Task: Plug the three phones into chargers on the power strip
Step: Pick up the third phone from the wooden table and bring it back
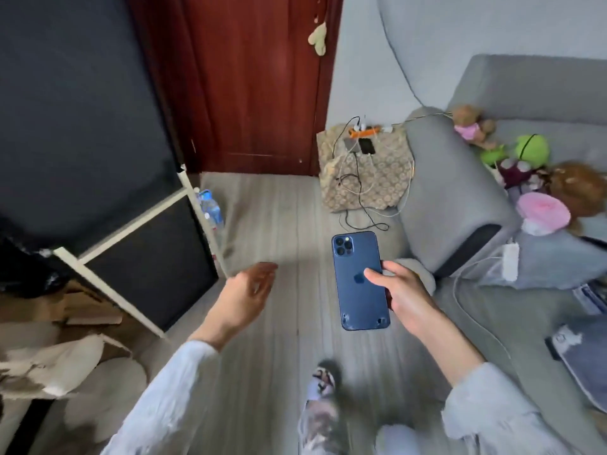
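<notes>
**Third phone on its way to the charging corner**

The grey sofa point(460, 198) is filling the right side, and beside its armrest a small stand draped in a patterned cloth point(364, 172) is sitting against the wall by the red door point(249, 83). That stand is serving as the worktop: the orange power strip point(365, 130) is lying along its far edge with chargers plugged in, and cables are trailing off the cloth onto the floor. Two phones, one grey point(351, 145) and one black point(367, 146), are lying side by side just in front of the strip. Cables seem to be running to them, though they are too small to tell whether they are truly plugged in. So by the look of it two are placed and one is left.

That one is the blue phone point(359, 280), held over the floor, well apart from the stand. It is showing its back: camera cluster at the top, logo in the middle, scuffs at both bottom corners. The right hand point(399, 290) is gripping it by its right edge, thumb across the back. The left hand point(249, 293) is hanging empty, fingers point(266, 274) loosely spread, blurred.
</notes>
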The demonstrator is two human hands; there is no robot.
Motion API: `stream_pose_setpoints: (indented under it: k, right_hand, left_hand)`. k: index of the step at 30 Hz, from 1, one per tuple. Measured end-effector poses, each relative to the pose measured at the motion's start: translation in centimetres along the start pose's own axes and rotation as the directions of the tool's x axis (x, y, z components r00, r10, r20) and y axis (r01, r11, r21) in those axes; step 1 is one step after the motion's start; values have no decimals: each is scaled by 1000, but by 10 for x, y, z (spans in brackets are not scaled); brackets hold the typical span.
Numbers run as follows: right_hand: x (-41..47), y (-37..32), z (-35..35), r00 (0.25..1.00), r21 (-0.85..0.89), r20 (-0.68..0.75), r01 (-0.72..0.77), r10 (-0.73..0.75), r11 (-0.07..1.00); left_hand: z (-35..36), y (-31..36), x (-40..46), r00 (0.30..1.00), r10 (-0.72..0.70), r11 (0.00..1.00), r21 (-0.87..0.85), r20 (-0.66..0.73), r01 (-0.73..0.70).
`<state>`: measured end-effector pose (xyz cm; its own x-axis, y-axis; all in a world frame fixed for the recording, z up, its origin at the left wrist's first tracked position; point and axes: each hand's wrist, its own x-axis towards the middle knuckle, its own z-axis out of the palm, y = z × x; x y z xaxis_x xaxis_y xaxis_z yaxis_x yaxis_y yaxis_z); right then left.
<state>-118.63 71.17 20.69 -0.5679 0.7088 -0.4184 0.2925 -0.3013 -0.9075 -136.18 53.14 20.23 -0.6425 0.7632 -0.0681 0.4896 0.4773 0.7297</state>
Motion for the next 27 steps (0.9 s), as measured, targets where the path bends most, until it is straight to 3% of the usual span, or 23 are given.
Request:
stream_pose_setpoints:
  k: [9,27]
  right_hand:
    - [175,-74,-53,993,73,-107,-37,45,997]
    - [516,-207,-77,973,194,-202,-68,107,979]
  left_hand:
    - [42,49,212,993,46,996,-87,109,-36]
    - [64,68,630,950,91,995,18,300,-101]
